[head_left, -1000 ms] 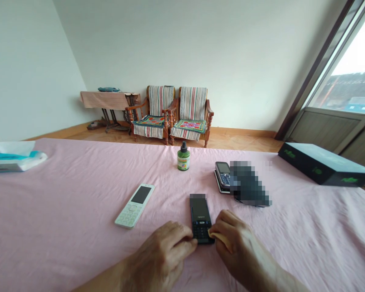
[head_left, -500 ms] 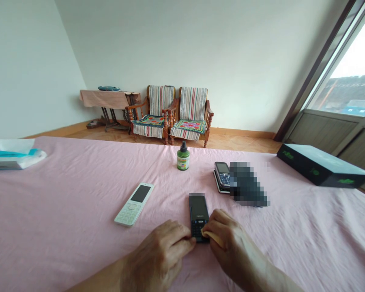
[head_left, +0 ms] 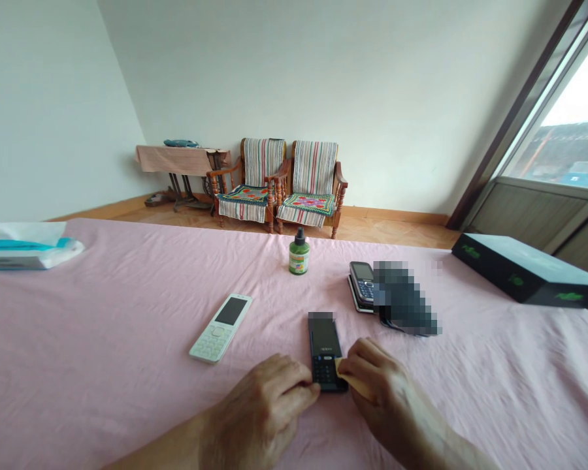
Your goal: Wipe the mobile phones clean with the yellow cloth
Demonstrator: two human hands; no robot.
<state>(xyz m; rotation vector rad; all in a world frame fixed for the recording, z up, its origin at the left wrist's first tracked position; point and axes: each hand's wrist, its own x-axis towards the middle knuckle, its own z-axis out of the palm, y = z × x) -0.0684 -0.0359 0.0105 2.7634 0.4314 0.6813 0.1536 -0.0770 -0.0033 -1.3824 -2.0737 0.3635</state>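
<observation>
A black keypad phone (head_left: 324, 349) lies flat on the pink cloth (head_left: 102, 326) in front of me. My left hand (head_left: 264, 411) is curled beside its lower left corner, fingertips touching the phone's edge. My right hand (head_left: 379, 398) is closed on a small yellowish cloth (head_left: 355, 384), pressing it against the phone's lower right edge. A white keypad phone (head_left: 220, 328) lies to the left, untouched.
A small green bottle (head_left: 298, 251) stands behind the phones. Another dark phone (head_left: 362, 286) lies by a blurred dark object (head_left: 404, 300). A black box (head_left: 524, 267) sits at the right, a tissue pack (head_left: 27, 245) at the far left. Two wooden chairs (head_left: 284, 186) stand by the wall.
My right hand with the yellowish cloth slid left across the phone's keypad, then back to its right edge. My left hand stayed at the phone's corner. The view shifted slightly.
</observation>
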